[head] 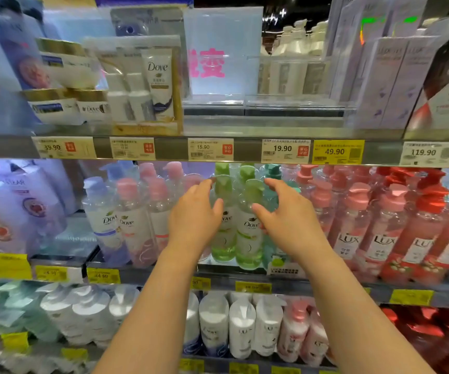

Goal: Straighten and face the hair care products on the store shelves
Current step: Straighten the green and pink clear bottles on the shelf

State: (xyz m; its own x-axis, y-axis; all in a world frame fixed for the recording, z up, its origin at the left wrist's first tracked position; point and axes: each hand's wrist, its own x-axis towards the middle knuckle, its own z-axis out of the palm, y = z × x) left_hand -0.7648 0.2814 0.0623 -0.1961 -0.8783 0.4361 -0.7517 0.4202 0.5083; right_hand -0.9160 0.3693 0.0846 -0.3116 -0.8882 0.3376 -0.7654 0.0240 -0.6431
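Two green Dove pump bottles point(238, 228) stand side by side at the front of the middle shelf point(147, 276), labels facing me. My left hand point(195, 217) is at the left side of the left green bottle, fingers spread and loosely bent, thumb near its label. My right hand point(285, 214) is at the right side of the right green bottle, fingers bent above the pump tops, thumb by the label. Neither hand clearly grips a bottle. Pink and purple Dove bottles point(126, 220) stand to the left.
Red and pink Lux bottles point(385, 228) fill the middle shelf to the right. Dove tubes and jars point(147, 87) sit on the upper shelf above a rail of price tags point(282, 151). White and pink pump bottles point(245, 327) line the lower shelf.
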